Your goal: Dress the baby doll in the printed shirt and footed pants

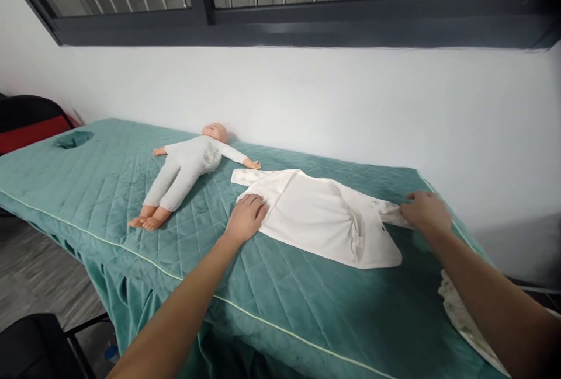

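A white long-sleeved baby shirt (315,209) lies spread out on the green quilted bed cover, with small prints on its sleeves and a fold near its right side. My left hand (248,215) rests on the shirt's left edge, fingers laid flat on the cloth. At the far right, the fingers of my right hand (427,212) close on the end of the shirt's right sleeve (390,212). To the left of the shirt, a baby doll (188,163) in a white body suit lies on its back, one hand close to the left sleeve (245,176).
The green quilted cover (109,192) has a round hole (73,139) at its left end. Partly behind my right forearm lies another pale patterned cloth (464,315). A white wall (307,104) with a barred window stands behind. A black chair (35,344) is at lower left.
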`<action>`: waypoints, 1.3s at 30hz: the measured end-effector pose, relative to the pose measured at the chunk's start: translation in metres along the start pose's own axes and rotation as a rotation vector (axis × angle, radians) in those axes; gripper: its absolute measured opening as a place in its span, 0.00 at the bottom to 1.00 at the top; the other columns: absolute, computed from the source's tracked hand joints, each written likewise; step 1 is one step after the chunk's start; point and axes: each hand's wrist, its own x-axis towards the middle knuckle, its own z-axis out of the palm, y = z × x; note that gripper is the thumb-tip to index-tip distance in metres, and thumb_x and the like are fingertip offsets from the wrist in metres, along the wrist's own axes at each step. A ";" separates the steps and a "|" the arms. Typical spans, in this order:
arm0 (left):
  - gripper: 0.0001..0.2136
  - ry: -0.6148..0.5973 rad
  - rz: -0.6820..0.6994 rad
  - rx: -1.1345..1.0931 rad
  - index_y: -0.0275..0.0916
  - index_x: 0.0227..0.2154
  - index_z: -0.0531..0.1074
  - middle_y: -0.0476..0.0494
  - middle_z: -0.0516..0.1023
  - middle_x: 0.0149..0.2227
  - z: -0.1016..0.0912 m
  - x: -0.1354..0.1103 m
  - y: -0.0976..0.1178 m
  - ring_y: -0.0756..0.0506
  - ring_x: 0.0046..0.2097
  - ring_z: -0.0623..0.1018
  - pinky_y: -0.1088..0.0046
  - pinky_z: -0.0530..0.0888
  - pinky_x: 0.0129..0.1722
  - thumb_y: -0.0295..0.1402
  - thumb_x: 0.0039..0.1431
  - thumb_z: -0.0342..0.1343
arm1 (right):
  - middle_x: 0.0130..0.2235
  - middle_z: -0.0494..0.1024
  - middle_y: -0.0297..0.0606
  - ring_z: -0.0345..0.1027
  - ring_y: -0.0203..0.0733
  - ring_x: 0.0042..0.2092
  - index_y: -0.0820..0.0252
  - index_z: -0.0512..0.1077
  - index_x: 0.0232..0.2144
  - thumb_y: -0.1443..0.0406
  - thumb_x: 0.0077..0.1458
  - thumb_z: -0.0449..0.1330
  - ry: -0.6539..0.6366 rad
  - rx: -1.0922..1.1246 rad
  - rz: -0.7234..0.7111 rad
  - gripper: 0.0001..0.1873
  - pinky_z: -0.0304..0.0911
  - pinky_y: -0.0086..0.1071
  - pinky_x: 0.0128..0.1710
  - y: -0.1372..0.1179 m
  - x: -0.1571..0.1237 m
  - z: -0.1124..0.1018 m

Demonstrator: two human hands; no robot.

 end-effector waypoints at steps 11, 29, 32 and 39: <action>0.11 -0.029 -0.033 0.182 0.39 0.45 0.73 0.40 0.78 0.47 0.007 0.035 -0.004 0.41 0.51 0.75 0.61 0.72 0.53 0.33 0.69 0.47 | 0.52 0.78 0.46 0.73 0.51 0.51 0.59 0.75 0.46 0.54 0.59 0.58 -0.356 0.178 -0.404 0.18 0.65 0.36 0.47 -0.102 0.009 0.036; 0.10 -0.150 -0.158 0.218 0.36 0.40 0.76 0.35 0.79 0.45 0.058 0.155 -0.022 0.34 0.52 0.75 0.52 0.67 0.58 0.34 0.65 0.51 | 0.38 0.80 0.42 0.73 0.55 0.41 0.51 0.72 0.35 0.44 0.64 0.46 -0.348 0.058 -0.209 0.24 0.59 0.39 0.35 -0.072 0.008 0.044; 0.10 -0.106 -0.208 0.199 0.36 0.41 0.74 0.35 0.78 0.45 0.057 0.162 -0.018 0.37 0.48 0.77 0.55 0.69 0.53 0.31 0.66 0.48 | 0.37 0.80 0.42 0.73 0.54 0.39 0.52 0.72 0.34 0.44 0.65 0.44 -0.261 0.047 -0.213 0.26 0.59 0.38 0.33 -0.074 0.009 0.048; 0.10 -0.038 -0.260 0.251 0.37 0.44 0.72 0.34 0.76 0.47 0.067 0.166 -0.016 0.35 0.51 0.76 0.55 0.69 0.52 0.32 0.68 0.46 | 0.38 0.80 0.45 0.73 0.53 0.40 0.54 0.74 0.39 0.45 0.66 0.43 -0.169 -0.024 -0.233 0.27 0.58 0.38 0.33 -0.079 0.024 0.049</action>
